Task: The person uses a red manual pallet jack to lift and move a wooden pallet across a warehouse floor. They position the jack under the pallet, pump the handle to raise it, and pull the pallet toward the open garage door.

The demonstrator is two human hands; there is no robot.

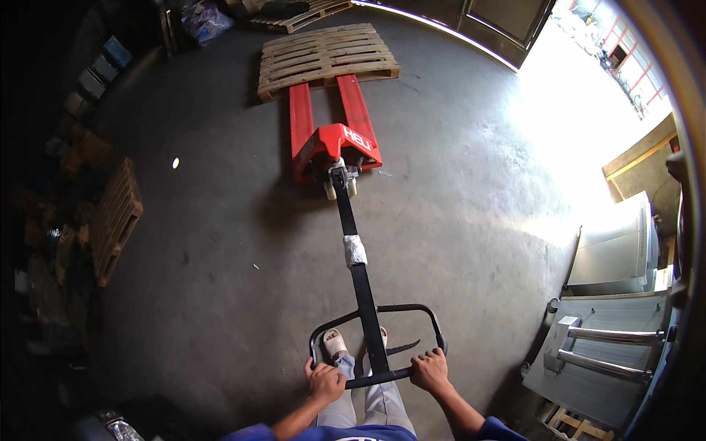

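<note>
A red pallet jack (338,143) stands ahead of me, its two forks reaching to a wooden pallet (323,55); the fork tips are hidden at the pallet's near edge. Its black handle (364,301) slopes toward me and ends in a loop, with white wrapping (354,251) round the shaft. My left hand (324,381) is closed round the loop's left corner. On the right corner, my right hand (430,370) has its fingers wrapped round the bar. A black lever (403,347) sticks out beside the shaft, apart from my fingers.
Another pallet (116,220) leans on its edge at the left, near dim clutter. More pallets (305,15) lie at the far end beside a plastic bag (204,23). Metal equipment (610,257) lines the right side, below a bright doorway (581,110). The floor (220,242) is grey concrete.
</note>
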